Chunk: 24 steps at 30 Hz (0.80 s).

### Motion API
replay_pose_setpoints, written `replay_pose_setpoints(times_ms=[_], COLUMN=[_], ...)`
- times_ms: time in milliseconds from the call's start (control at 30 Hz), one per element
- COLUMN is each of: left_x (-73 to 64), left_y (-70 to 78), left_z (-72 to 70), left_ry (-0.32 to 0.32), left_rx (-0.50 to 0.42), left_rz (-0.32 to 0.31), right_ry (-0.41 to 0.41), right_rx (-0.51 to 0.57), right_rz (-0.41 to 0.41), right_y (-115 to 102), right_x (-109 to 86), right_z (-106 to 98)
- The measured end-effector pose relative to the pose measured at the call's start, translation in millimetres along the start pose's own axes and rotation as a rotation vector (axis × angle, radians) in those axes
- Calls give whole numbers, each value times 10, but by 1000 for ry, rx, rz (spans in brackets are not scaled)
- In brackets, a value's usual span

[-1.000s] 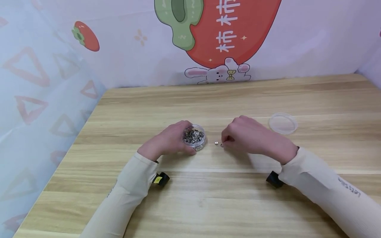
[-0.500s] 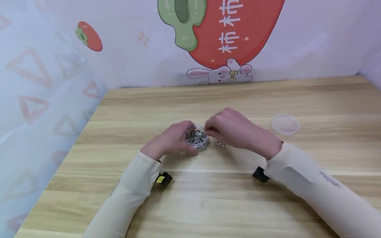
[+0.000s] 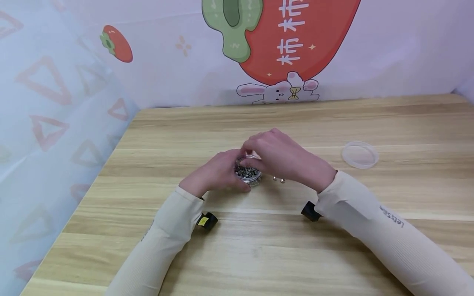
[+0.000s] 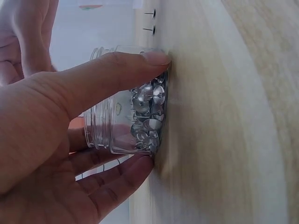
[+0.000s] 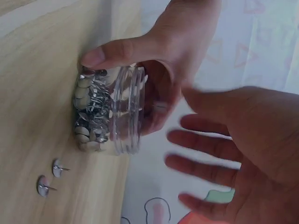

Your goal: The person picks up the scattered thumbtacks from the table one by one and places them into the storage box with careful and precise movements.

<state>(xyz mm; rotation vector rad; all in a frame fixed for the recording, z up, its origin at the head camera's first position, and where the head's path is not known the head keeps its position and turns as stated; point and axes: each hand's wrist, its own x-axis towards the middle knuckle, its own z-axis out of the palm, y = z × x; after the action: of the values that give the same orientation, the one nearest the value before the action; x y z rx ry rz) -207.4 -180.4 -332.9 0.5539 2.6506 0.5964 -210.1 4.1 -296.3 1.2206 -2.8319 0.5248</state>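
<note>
A clear plastic jar [image 5: 124,121] of silver thumbtacks [image 4: 145,109] stands on the wooden table. My left hand [image 3: 218,170] grips its side, thumb near the base and fingers around the far side. Over the jar's mouth is my right hand [image 3: 279,154], thumb and fingers apart. It looks blurred in the right wrist view, with nothing seen between its fingers. A small blurred shiny thing [image 5: 160,106] shows near that thumb, past the rim. Two loose thumbtacks, one [image 5: 57,168] beside the other [image 5: 43,185], lie on their heads, points up, right of the jar.
A round clear lid [image 3: 360,155] lies on the table at the right. Behind the table [image 3: 259,255] hangs a printed backdrop [image 3: 166,78] with a persimmon and a rabbit. Each wrist carries a black camera [image 3: 209,221].
My right hand has moved left from the loose tacks to above the jar, and its fingers have spread. A second tack now stands on the table. My left hand keeps its grip.
</note>
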Motion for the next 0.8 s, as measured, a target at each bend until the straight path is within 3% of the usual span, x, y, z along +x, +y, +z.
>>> replay_pose_setpoints(times_ms=[133,467,800], left_x=[15,25,2], left_y=[-1,20,26], left_z=[8,-10,1], left_ry=[5,15,6], left_rx=[40,44,16], left_rz=[-9,9,-29], right_ry=[-54,-84,-73], right_rx=[-48,-71,-92], right_rz=[40,-3,86], right_y=[34,31,338], right_x=[-28,-72,-574], right_z=[-27,0,-71])
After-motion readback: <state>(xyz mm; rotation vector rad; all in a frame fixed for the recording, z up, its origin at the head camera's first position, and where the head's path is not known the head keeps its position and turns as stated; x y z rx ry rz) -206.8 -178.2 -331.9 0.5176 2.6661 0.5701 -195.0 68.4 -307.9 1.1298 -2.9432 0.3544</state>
